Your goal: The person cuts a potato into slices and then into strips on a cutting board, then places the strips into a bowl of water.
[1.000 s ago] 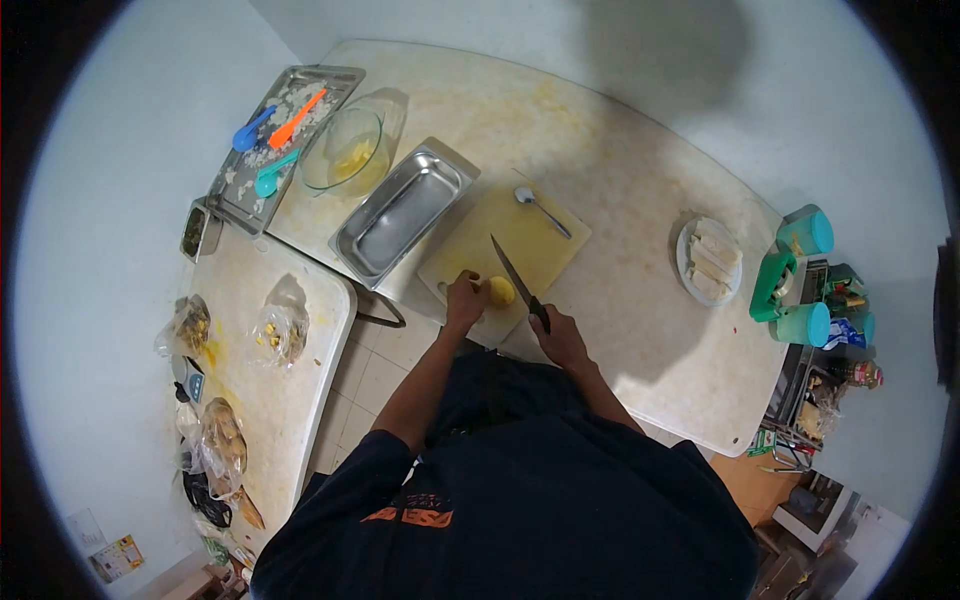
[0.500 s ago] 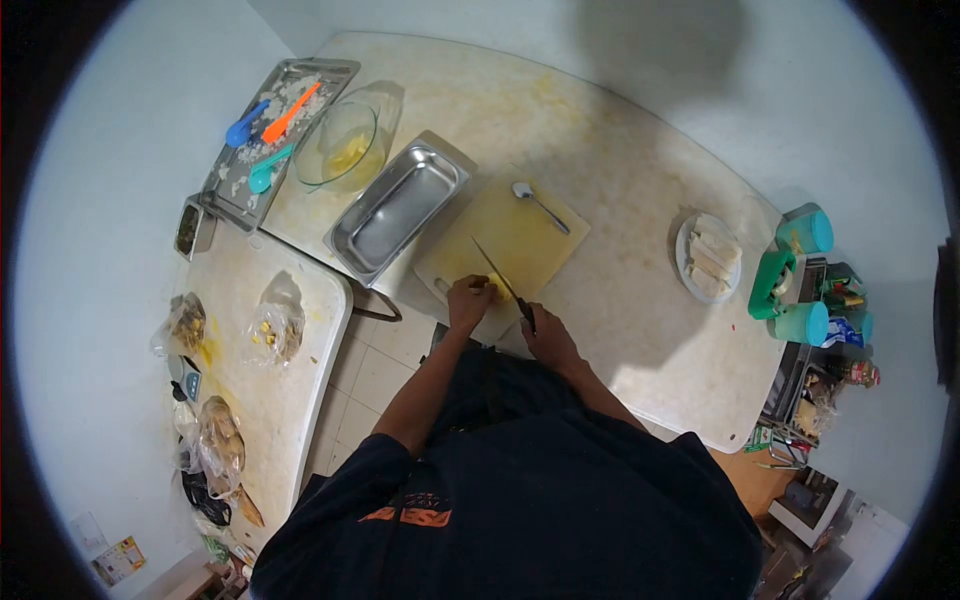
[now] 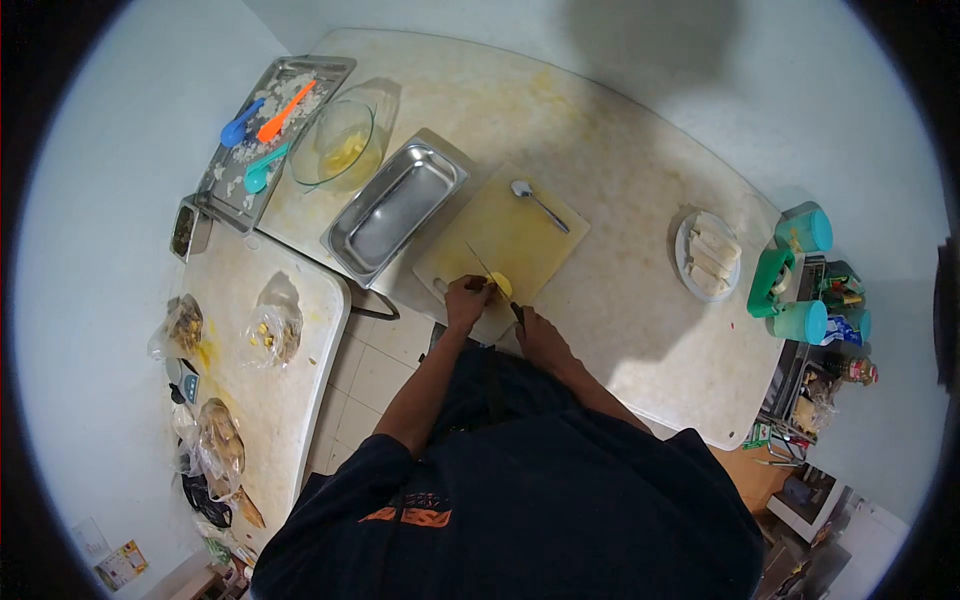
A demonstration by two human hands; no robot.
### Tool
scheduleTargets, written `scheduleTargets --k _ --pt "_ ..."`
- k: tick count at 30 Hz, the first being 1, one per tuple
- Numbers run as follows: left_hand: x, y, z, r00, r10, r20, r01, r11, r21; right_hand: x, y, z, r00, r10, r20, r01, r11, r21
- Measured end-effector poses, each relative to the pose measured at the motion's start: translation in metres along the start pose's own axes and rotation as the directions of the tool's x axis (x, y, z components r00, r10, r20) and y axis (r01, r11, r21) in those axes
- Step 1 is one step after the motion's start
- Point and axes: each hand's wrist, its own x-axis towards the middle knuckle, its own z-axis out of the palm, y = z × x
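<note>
On a yellowish cutting board (image 3: 540, 240) lies a small yellow piece of food (image 3: 501, 284). My left hand (image 3: 467, 301) has its fingers pressed on the left side of that piece. The handle of a knife (image 3: 487, 267) is in my right hand (image 3: 541, 340), and its blade points away to the upper left, across the food. A metal spoon (image 3: 539, 205) rests near the far corner of the board. Left of the board stands an empty steel pan (image 3: 397, 208).
Beyond the pan are a glass bowl (image 3: 337, 146) with yellow pieces and a metal tray (image 3: 243, 165) with white bits and coloured scoops. To the right sits a white plate (image 3: 708, 257) of pale rolls. Plastic bags (image 3: 274, 333) lie on the left table.
The knife blade has shifted slightly left, and my right hand has moved a little closer to me. More of the yellow food shows right of the blade.
</note>
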Motion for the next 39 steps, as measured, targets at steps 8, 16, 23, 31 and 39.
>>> scheduleTargets --k 8,16,23,31,39 --pt "0.006 -0.007 0.001 0.999 0.001 0.037 0.000 1.000 -0.012 0.002 -0.019 -0.001 0.991 0.106 0.080 -0.096 0.988 -0.122" --pt "0.004 -0.006 0.000 0.999 0.023 0.024 -0.024 1.000 0.003 0.004 -0.009 0.011 0.994 0.104 0.044 -0.094 0.978 -0.187" --pt "0.009 0.000 0.001 0.982 0.122 -0.145 -0.119 0.992 0.032 0.006 -0.022 0.000 0.974 0.210 0.084 -0.196 0.968 -0.155" --pt "0.054 0.048 -0.025 0.618 0.773 0.141 -0.749 0.525 0.404 0.007 -0.005 0.009 0.984 0.140 0.108 -0.115 0.971 -0.210" --pt "0.053 0.020 -0.040 0.856 0.514 0.059 -0.505 0.807 0.305 0.005 -0.021 0.000 0.968 0.219 0.122 -0.200 0.968 -0.153"
